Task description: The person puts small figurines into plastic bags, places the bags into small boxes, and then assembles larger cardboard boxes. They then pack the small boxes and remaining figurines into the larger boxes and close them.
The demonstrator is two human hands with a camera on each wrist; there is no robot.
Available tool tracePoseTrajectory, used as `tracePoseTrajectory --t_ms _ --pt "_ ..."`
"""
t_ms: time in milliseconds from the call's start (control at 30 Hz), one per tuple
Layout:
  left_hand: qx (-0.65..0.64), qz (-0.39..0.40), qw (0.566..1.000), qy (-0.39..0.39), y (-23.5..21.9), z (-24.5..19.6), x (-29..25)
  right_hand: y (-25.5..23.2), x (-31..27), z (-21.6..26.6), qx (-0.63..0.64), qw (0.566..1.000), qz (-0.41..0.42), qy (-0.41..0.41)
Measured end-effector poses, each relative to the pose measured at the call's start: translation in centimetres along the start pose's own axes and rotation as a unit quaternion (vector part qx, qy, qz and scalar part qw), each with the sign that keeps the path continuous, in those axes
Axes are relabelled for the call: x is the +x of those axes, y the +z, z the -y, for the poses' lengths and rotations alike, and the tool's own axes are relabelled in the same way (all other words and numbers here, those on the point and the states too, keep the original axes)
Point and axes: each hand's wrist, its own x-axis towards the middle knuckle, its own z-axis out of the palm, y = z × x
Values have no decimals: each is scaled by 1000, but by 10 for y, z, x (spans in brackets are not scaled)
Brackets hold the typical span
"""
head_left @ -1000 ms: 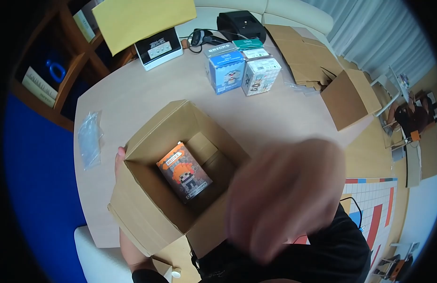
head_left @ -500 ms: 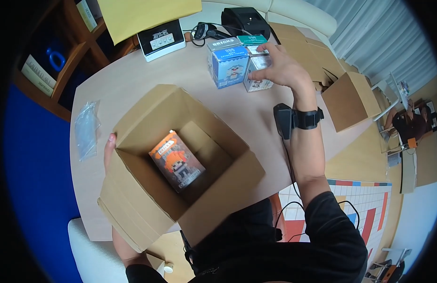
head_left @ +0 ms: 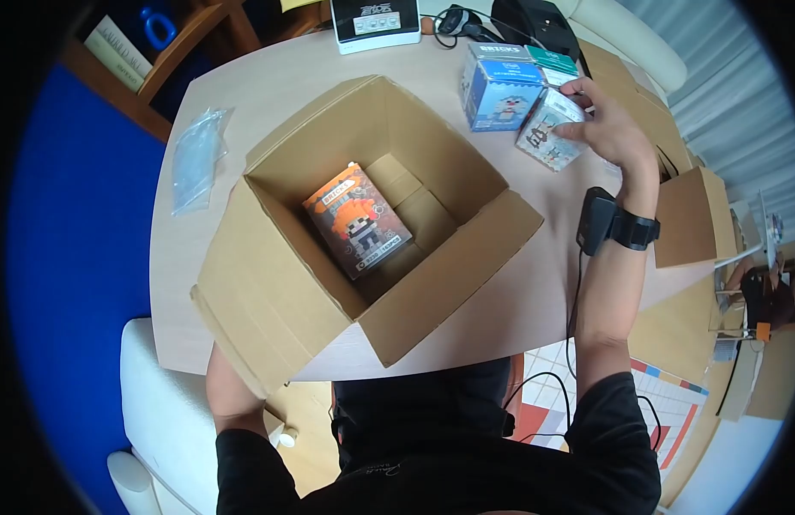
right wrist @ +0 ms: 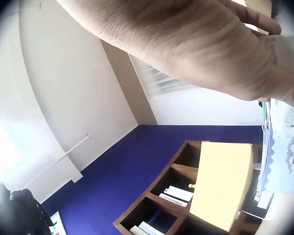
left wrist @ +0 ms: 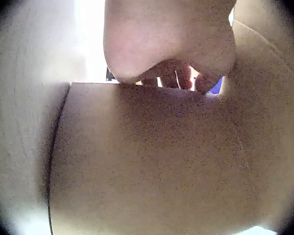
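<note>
Looks like plain matt cardboard on the carton [head_left: 329, 142], smooth overall and creased along the flaps [head_left: 277, 292]. Shows smooth printed card on the orange box [head_left: 359, 223], the small box [head_left: 547, 137] and the blue box [head_left: 500, 99], with a slight sheen on the last. Turns clear, thin, wrinkled and shiny at the plastic bag [head_left: 197, 163]. Appears smooth and matt across the worktop [head_left: 500, 309]. Reads as hard dark plastic at the wrist camera [head_left: 597, 219], soft matt cloth on the sleeves [head_left: 251, 468], folded cloth at the curtain [head_left: 749, 94], wood along the shelf [head_left: 191, 41] and an even matt finish on the wall [head_left: 71, 283].
</note>
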Motion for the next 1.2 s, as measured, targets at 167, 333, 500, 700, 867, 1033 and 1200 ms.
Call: tracePoseTrajectory --t_ms 167,333,500,700,867,1033,1200 --pt "25 30 999 7 -4 4 -2 -16 -15 12 77 996 -10 -44" --pt "51 63 997 16 -9 6 0 -30 -43 61 273 924 -188 -189" --pt "90 106 990 25 -14 8 4 -9 -44 82 515 799 -106 -293" --pt "127 144 981 33 -21 9 10 23 -55 115 382 874 86 -288" --pt "168 167 971 45 -28 5 14 12 -49 94 250 912 144 -292" --pt "163 182 968 57 -33 -3 11 3 -51 94 213 918 264 -204" --pt "116 198 970 75 -29 -5 13 -10 -51 81 282 881 310 -221"
